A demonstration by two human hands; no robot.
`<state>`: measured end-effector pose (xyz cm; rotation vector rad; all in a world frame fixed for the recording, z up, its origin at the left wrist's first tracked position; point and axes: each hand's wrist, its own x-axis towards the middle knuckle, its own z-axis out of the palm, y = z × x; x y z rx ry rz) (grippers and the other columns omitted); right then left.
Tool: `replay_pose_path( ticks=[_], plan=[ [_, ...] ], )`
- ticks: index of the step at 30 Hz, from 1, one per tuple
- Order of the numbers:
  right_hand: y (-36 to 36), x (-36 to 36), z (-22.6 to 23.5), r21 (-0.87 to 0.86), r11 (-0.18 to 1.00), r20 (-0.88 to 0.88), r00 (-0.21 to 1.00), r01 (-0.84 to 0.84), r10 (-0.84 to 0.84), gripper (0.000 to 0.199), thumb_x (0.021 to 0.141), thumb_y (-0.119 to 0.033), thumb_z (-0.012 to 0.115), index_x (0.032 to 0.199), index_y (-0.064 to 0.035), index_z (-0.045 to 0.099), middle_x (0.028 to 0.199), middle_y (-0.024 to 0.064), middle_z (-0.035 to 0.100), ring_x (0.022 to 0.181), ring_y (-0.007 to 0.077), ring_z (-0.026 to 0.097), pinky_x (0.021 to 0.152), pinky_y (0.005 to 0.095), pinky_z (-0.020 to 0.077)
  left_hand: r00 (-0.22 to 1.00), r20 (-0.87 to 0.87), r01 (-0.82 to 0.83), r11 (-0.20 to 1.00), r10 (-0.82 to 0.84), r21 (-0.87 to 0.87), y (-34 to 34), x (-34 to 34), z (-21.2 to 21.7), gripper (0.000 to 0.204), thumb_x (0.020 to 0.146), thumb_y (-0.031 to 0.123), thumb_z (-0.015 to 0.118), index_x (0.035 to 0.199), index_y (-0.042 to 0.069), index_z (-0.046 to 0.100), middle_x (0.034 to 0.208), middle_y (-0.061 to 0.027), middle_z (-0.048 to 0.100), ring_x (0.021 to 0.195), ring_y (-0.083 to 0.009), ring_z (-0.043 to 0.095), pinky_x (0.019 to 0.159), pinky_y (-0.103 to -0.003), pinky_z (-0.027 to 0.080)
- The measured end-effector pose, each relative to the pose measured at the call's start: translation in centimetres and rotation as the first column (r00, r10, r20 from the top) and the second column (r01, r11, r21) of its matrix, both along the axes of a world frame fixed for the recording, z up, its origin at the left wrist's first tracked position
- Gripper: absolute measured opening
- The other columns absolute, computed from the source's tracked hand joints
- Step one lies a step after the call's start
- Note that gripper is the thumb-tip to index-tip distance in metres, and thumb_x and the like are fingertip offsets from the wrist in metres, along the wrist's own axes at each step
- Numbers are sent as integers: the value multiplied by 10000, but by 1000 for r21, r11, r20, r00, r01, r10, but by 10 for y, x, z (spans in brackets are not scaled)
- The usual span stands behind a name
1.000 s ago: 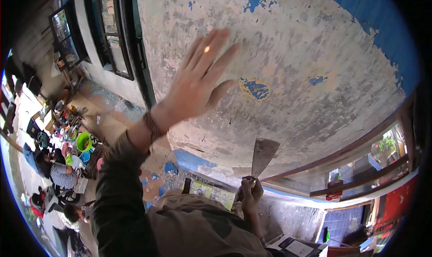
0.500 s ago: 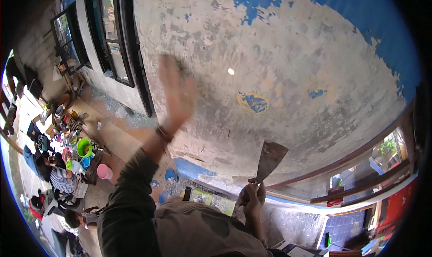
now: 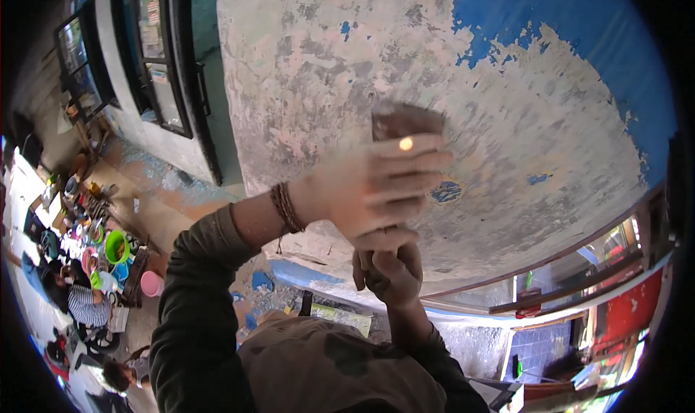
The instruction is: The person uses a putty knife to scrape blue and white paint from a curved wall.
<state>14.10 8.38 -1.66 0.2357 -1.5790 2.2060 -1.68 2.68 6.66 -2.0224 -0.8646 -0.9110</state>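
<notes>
A wall (image 3: 311, 87) with blue paint partly stripped to a blotchy grey-white surface stands before me. My right hand (image 3: 391, 272), low and close to my body, is closed around the grip of a paint scraper. Its wide dull blade (image 3: 407, 121) points up toward the wall, slightly blurred. Across the scraper's middle passes my left hand (image 3: 384, 185), fingers stretched out toward the right and hiding part of the tool. Whether it touches the metal I cannot tell. A bright spot of light falls on its fingers. Blue paint patches (image 3: 446, 191) remain near the fingertips.
Black-framed windows (image 3: 163, 87) stand open on the left. Below them people sit by a cluttered table with a green basin (image 3: 116, 247) and a pink bucket (image 3: 152, 283). Paint flakes litter the floor (image 3: 262, 283). A window ledge (image 3: 565, 297) runs along the lower right.
My left hand has swung right and down from the bare wall to the scraper. The right hand has moved slightly left and up, still holding the scraper. The whole view has shifted a little.
</notes>
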Motion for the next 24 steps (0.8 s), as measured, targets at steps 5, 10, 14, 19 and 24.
replay_pose_path(
  ticks=[5, 10, 14, 19, 24],
  plan=[
    [-5, -27, 2, -257, 931, -173, 960, -259, 220, 430, 920, -219, 519, 1316, -96, 405, 799, 151, 470, 429, 161, 406, 344, 252, 343, 996, -6, 87, 992, -87, 89, -2, -31, 27, 194, 692, 185, 624, 653, 4, 566, 913, -170, 599, 1085, -399, 584, 1001, -507, 460],
    [-32, -28, -7, -250, 968, 17, 1000, 20, -17, 413, 984, -292, 415, 1360, -132, 356, 688, 120, 451, 409, 118, 325, 361, 230, 304, 995, 51, 85, 991, -91, 102, -2, -34, -1, 162, 712, 119, 508, 629, 2, 583, 877, -160, 614, 1028, -385, 615, 994, -499, 472],
    [-37, -28, 10, -107, 984, 41, 989, 145, -141, 522, 998, -270, 385, 1483, -143, 239, 672, 105, 445, 440, 114, 329, 368, 221, 291, 989, 49, 131, 977, -141, 171, 3, -38, 0, 289, 716, 124, 335, 623, -3, 576, 854, -148, 613, 1001, -370, 631, 970, -502, 489],
    [-29, -28, 1, -104, 982, 47, 987, 158, -154, 559, 998, -250, 391, 1512, -152, 192, 684, 103, 455, 461, 110, 341, 362, 215, 280, 989, 74, 115, 976, -130, 184, 7, -35, 0, 312, 672, 117, 278, 608, -4, 558, 821, -138, 600, 973, -368, 636, 964, -504, 491],
    [-29, -33, 20, -72, 985, 5, 987, 159, -160, 569, 995, -267, 406, 1510, -149, 195, 681, 96, 462, 462, 107, 356, 347, 215, 269, 991, 35, 120, 962, -132, 245, 8, -40, 24, 262, 680, 119, 317, 594, 16, 543, 806, -128, 597, 936, -351, 640, 964, -498, 495]
  ],
)
